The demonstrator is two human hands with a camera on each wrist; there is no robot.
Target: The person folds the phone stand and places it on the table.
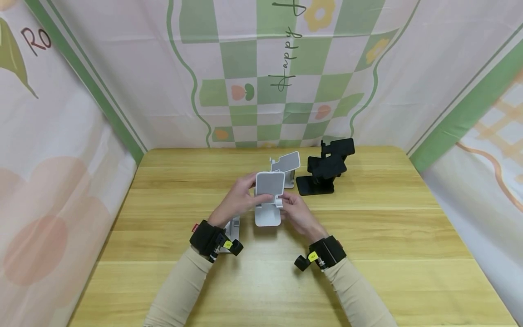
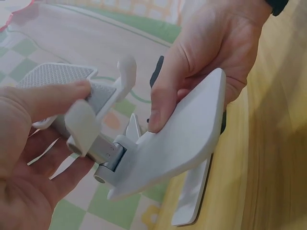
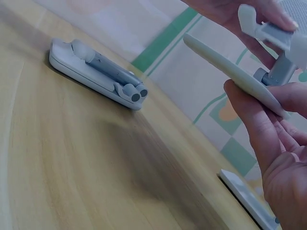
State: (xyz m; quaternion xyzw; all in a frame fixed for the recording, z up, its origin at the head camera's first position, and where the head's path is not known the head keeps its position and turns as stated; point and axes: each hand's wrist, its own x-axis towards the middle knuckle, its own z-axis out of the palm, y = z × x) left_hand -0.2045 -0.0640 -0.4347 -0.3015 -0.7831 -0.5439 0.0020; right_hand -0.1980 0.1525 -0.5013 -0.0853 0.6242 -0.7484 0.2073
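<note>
Both hands hold a white folding phone stand (image 1: 268,217) above the middle of the table. My left hand (image 1: 242,195) grips its upper plate, the thumb lying across the grey textured pad (image 2: 103,93) and the other fingers behind. Its flat base plate (image 2: 177,134) is pinched between the thumb and fingers of my right hand (image 1: 300,212). A grey hinged arm (image 3: 282,71) joins the two plates, which stand unfolded at an angle. Two small hooked lips (image 2: 125,79) stick out from the pad's lower edge.
Just behind the held stand, another white phone stand (image 1: 288,162) stands unfolded. Black phone stands (image 1: 327,169) are at its right, near the back edge. A folded white stand (image 3: 98,74) lies on the wooden table (image 1: 408,254), partly hidden under the left wrist in the head view.
</note>
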